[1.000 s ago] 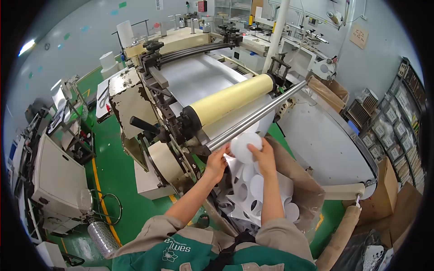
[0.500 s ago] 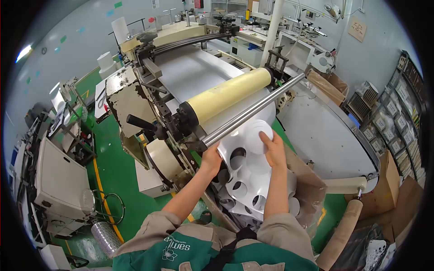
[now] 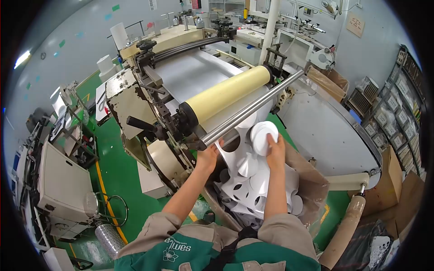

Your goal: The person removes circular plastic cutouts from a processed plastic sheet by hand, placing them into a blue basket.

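My right hand point(image 3: 275, 150) pinches a few round white discs point(image 3: 263, 137) just below the steel bar. On the other side, my left hand point(image 3: 209, 156) grips the edge of a white sheet with round holes point(image 3: 231, 158). This sheet comes down from under the steel bar point(image 3: 253, 108) and the pale yellow roller point(image 3: 228, 94). Below my hands, more punched sheet and loose discs lie in a plastic-lined cardboard box point(image 3: 312, 183). One disc point(image 3: 247, 166) hangs tilted between my hands.
The machine bed point(image 3: 194, 72) with its white web stretches away ahead. A black lever point(image 3: 141, 124) sticks out at the left of the roller. A grey cabinet point(image 3: 63, 185) stands at far left, a large metal panel point(image 3: 323, 131) at right, and a wrapped roll point(image 3: 343, 230) at lower right.
The discs in my right hand have fanned apart, showing more than one. The punched sheet has dropped lower and shifted into the box, and another disc has tipped up between my hands.
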The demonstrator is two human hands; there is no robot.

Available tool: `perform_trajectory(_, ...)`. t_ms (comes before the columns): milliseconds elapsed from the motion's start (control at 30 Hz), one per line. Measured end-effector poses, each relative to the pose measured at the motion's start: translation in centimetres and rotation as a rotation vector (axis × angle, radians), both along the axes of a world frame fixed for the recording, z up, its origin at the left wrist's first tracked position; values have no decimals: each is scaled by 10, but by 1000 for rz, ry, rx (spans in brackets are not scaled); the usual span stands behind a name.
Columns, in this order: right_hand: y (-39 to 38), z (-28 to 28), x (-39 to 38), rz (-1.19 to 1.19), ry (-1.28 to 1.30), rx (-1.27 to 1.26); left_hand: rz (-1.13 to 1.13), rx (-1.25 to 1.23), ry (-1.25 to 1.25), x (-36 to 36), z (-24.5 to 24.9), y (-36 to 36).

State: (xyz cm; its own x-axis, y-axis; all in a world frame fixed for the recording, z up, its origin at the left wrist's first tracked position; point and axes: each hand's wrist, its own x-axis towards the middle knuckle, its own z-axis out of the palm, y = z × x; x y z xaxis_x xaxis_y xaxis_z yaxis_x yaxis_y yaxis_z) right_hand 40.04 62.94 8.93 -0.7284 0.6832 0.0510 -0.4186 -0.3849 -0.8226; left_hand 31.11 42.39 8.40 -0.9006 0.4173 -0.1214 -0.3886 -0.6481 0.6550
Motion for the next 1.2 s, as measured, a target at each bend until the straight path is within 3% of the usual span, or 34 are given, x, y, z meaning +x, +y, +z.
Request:
perform_trajectory(133,19,-2,10,-62,57,-345,18,-42,47,10,11,6)
perform_trajectory(200,21,-1,12,54,127,-351,-29,-77,40,23,14,5)
perform_trajectory(333,0,25,11,208,99,-91,-202,-210,51,45,5,1)
perform_trajectory(467,-22,35,-10,386,15,171,-56,-107,87,24,18,10)
perform_trajectory(567,-39,34,-28,446,-140,478,-98,-76,90,15,1,12)
perform_trajectory(600,-45,28,-35,312,-190,589,-92,-60,99,23,8,13)
perform_trajectory(700,-35,22,-20,302,-151,526,-155,-87,29,24,8,5)
perform_trajectory(800,-17,17,0,175,10,160,-64,-71,1,18,13,1)
perform_trajectory(833,-9,11,4,123,-29,204,-90,59,30,8,9,-3)
perform_trajectory(867,-1,4,7,68,-68,246,-52,-22,33,0,4,-3)
perform_trajectory(1000,27,2,22,-182,13,-66,-2,22,57,-18,-2,-7)
perform_trajectory(1100,34,15,35,-85,120,-46,5,65,15,-23,6,-2)
perform_trajectory(1200,14,39,30,70,44,42,-74,93,6,-19,18,8)
